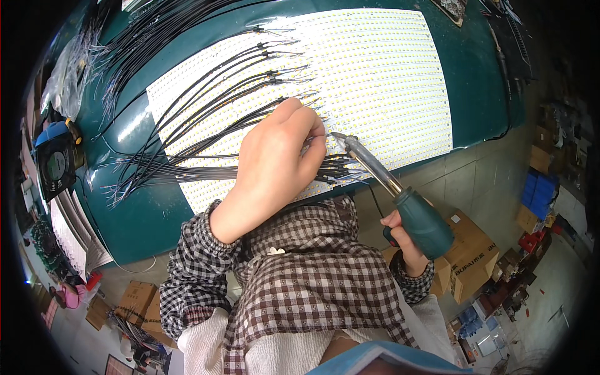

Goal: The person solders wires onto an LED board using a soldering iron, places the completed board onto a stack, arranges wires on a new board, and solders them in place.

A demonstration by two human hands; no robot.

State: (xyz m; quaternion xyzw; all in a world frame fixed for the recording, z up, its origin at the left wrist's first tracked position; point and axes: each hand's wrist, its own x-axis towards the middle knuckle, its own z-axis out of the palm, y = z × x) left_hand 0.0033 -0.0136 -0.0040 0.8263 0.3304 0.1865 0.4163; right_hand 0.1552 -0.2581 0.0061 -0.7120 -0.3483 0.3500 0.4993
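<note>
Brown-and-white checked cloth (319, 284) covers your front, closest to the camera. Your right hand (407, 244) is out past the table's near edge, wrapped around the dark green handle of the soldering iron (422, 219). The iron slants up and leftward, its tip over the white panel (381, 75), just right of your left fingertips. Your left hand (281, 147) is above the panel's near half, fingers curled in toward the thumb; whether they pinch a wire, you cannot tell from this view.

Beneath that hand passes a bundle of black cables (206, 174), coming out on its right by the panel's near edge. The panel, dotted with rows of yellow LEDs, lies on the green table (156, 234), reaching from close to its near edge toward its far edge. Farther off, more black leads (237, 59) cross the panel's left half, bare ends fanned toward its middle. Beyond them, a thick heap of dark cables (162, 34) lies at the table's far left corner.
</note>
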